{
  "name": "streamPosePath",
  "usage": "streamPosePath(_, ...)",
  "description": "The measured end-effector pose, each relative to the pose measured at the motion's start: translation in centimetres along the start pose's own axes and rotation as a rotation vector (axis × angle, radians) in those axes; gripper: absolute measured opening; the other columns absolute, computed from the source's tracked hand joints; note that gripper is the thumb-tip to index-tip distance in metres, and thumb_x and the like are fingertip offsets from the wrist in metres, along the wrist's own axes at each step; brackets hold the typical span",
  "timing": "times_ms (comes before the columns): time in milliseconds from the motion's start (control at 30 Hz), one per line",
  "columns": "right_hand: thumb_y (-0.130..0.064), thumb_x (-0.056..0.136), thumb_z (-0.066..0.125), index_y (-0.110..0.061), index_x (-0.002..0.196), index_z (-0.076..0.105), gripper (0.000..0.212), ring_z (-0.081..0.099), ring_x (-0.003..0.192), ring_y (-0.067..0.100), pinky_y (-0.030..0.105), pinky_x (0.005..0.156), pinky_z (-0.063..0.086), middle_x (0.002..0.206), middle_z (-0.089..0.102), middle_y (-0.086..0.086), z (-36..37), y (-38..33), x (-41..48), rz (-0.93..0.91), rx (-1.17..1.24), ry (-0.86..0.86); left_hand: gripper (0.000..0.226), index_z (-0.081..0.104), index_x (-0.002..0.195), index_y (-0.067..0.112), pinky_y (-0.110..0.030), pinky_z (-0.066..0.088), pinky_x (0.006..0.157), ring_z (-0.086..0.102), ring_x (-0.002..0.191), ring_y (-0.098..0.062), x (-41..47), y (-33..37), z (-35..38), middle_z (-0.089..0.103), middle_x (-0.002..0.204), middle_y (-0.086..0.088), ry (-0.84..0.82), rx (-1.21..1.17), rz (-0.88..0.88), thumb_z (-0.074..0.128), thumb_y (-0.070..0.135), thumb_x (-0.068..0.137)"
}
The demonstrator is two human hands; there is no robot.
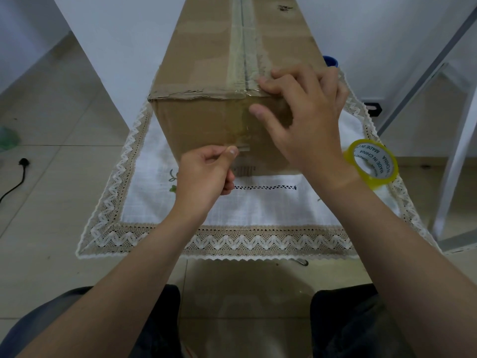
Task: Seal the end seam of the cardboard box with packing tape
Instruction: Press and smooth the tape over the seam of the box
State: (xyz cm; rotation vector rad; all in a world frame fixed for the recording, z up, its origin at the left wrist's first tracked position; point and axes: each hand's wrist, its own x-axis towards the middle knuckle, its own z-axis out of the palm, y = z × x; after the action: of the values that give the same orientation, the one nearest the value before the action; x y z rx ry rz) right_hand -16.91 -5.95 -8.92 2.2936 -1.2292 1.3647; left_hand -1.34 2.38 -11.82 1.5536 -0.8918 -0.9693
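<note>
Head view. A long cardboard box (206, 73) lies on a small table covered by a white cloth with a lace border (232, 241); its near end face is turned toward the person, and its top runs away toward the upper edge of the frame. A strip of clear tape (244, 47) runs along the central seam of the top, folds over the near top edge and continues down the end face, where its glossy, wrinkled surface reaches a lower end (244, 147) partway down the cardboard.

The left hand (206, 174) is curled narrow, thumb and forefinger pinched together at the lower end of the strip against the end face. The right hand (296, 117) is spread wide and holds nothing: its fingertips (265, 82) press on the top of the box just to the right of the seam at the near edge, while the thumb (258, 111) lies flat on the end face beside the taped band.

A roll of tape (370, 162) with a yellowish tint and a printed white core stands tilted on the cloth to the right of the box, just behind the right wrist. A blue object (330, 60) shows partly behind the right far side of the box. A black cable with a plug (22, 166) lies on the tiled floor at left. The person's dark-clad knees (348, 319) appear at the bottom.
</note>
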Motion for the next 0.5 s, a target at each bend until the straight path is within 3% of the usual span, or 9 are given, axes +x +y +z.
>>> streamPosePath(100,-0.055,0.096,0.062,-0.028,0.103,0.075,0.031,0.055,0.109,0.027,0.035,0.093,0.028,0.115,0.069,-0.008,0.2,-0.4,0.3,0.076,0.021,0.061,0.007,0.074,0.097,0.023,-0.026,0.058,0.052,0.057,0.041,-0.005,0.0,-0.1,0.0,0.058,0.044,0.007,0.002,0.002,0.001,0.069,0.027,0.100)
streamPosePath(233,-0.058,0.095,0.064,-0.026,0.108,0.075,0.036,0.056,0.109,0.029,0.039,0.095,0.031,0.120,0.068,-0.005,0.4,-0.3,0.1,0.044,-0.019,0.048,0.008,0.074,0.095,0.024,-0.025,0.058,0.052,0.057,0.041,-0.006,0.0,-0.1,0.0,0.058,0.044,0.007,-0.006,-0.001,0.006,0.069,0.027,0.100)
streamPosePath(500,-0.064,0.080,0.074,-0.025,0.132,0.065,0.066,0.055,0.119,0.034,0.044,0.105,0.031,0.135,0.062,0.003,-0.2,0.8,-0.8,-0.079,-0.086,-0.074,0.009,0.075,0.101,0.021,-0.025,0.058,0.052,0.057,0.041,-0.005,0.0,-0.1,-0.1,0.059,0.045,0.008,-0.001,-0.006,0.010,0.069,0.027,0.100)
